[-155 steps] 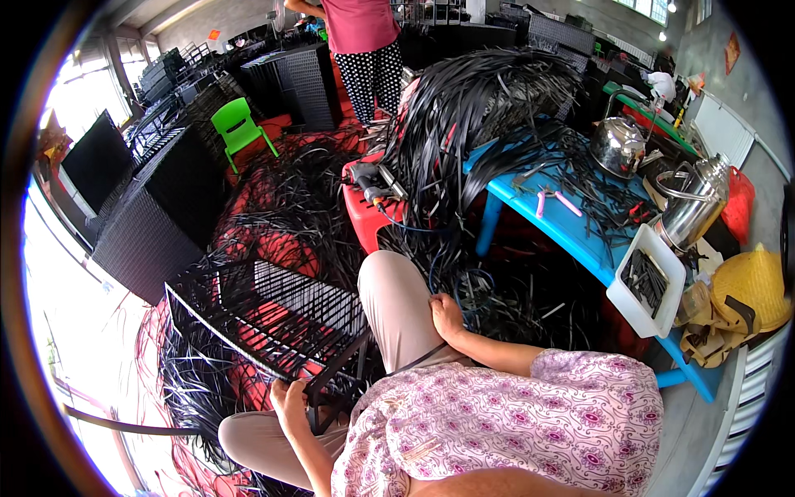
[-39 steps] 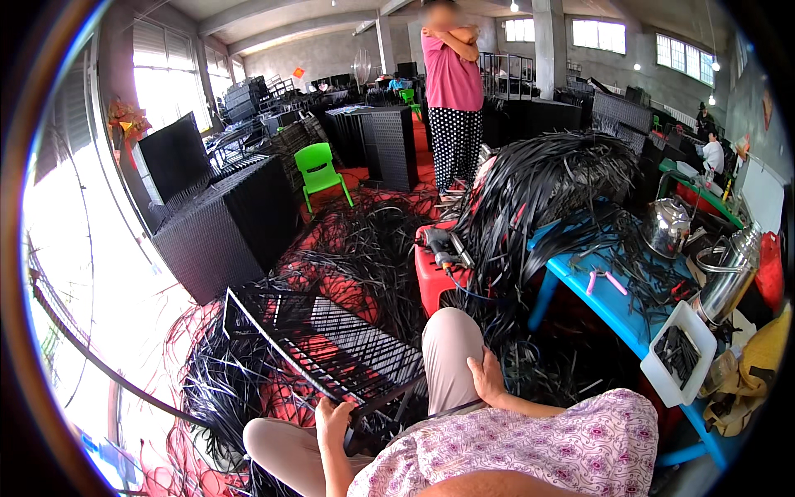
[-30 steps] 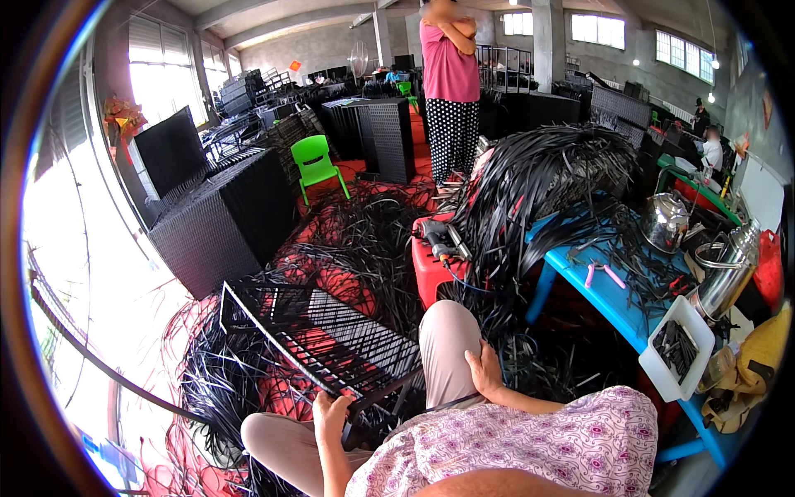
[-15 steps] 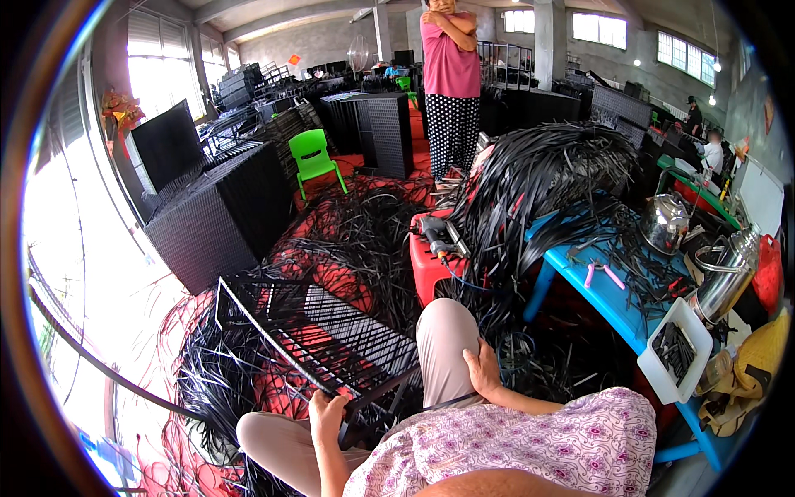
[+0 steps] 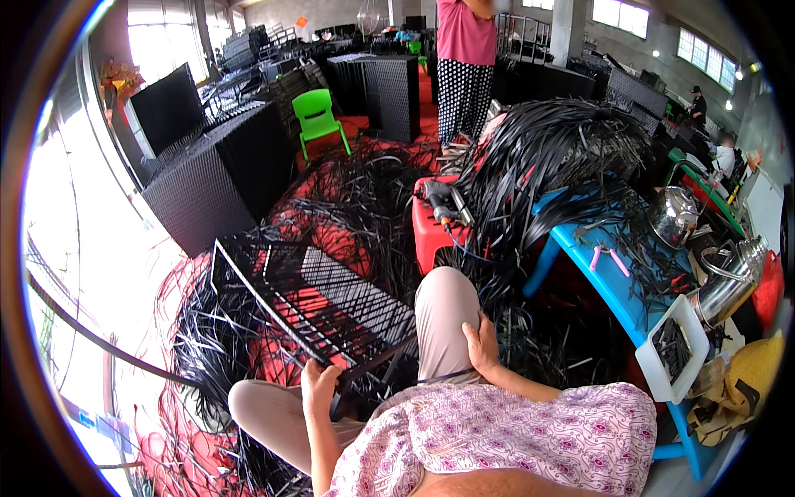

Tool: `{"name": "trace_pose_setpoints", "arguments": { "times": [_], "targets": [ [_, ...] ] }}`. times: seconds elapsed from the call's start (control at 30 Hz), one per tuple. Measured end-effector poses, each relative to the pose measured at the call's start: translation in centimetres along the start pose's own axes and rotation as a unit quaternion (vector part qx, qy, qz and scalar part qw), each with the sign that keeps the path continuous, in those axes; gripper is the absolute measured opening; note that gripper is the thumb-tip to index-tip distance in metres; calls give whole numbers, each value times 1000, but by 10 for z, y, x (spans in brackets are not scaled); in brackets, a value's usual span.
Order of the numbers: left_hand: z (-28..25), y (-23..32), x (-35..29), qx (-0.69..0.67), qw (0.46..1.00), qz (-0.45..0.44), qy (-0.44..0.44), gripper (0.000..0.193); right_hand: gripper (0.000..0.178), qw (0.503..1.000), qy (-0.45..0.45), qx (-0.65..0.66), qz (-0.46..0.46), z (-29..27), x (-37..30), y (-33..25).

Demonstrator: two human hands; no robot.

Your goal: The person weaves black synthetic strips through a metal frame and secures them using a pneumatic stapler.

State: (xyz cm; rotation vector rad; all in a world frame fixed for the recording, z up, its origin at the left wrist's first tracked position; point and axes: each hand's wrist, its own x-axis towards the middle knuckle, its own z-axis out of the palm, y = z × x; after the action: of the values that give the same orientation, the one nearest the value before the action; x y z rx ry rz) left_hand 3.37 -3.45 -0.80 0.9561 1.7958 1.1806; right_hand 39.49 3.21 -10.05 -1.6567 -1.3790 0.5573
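Head view: the black, slatted, strip-wound frame (image 5: pixel 319 302) sits around 8 o'clock, left hand's grip (image 5: pixel 317 389) clamped on its near corner. Right hand's grip (image 5: pixel 483 349) rests on the beige-trousered knee (image 5: pixel 443 319), thumb and fingers apart. That knee's just beside the frame's right edge, so pretty tight; loose black strips (image 5: pixel 356 195) crowd 12 o'clock. Blue bench (image 5: pixel 613 290), 3 o'clock, stands well apart from the frame.

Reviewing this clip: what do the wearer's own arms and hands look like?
The left hand and right hand are both ungloved, with bare forearms and no watch or bracelet visible. The right sleeve is loose and pale, with a purple-pink floral scroll print; it leaves the forearm uncovered. Any rings are too small to tell.
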Motion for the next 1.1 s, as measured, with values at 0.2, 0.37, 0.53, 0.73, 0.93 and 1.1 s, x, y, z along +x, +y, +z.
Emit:
{"name": "trace_pose_setpoints", "arguments": {
  "times": [0.2,0.37,0.53,0.73,0.93,1.1],
  "targets": [
    [0,-10,2,5,1000,16,0,17,71,1000,-2,11,-9,0,0,0],
    [-1,-1,-1,-1,1000,-6,1,19,70,1000,-8,14,3,-2,0,-1],
    [0,3,1,9,1000,1,-2,19,71,1000,-2,15,16,-2,-1,-2],
    [0,-5,3,-4,1000,-2,3,19,73,1000,-18,8,17,0,2,2],
    [-3,-15,9,11,1000,4,4,20,75,1000,-22,22,3,0,6,6],
    [-1,-10,3,-27,1000,16,-1,22,77,1000,1,2,-6,-2,0,-5]
  ]
}}
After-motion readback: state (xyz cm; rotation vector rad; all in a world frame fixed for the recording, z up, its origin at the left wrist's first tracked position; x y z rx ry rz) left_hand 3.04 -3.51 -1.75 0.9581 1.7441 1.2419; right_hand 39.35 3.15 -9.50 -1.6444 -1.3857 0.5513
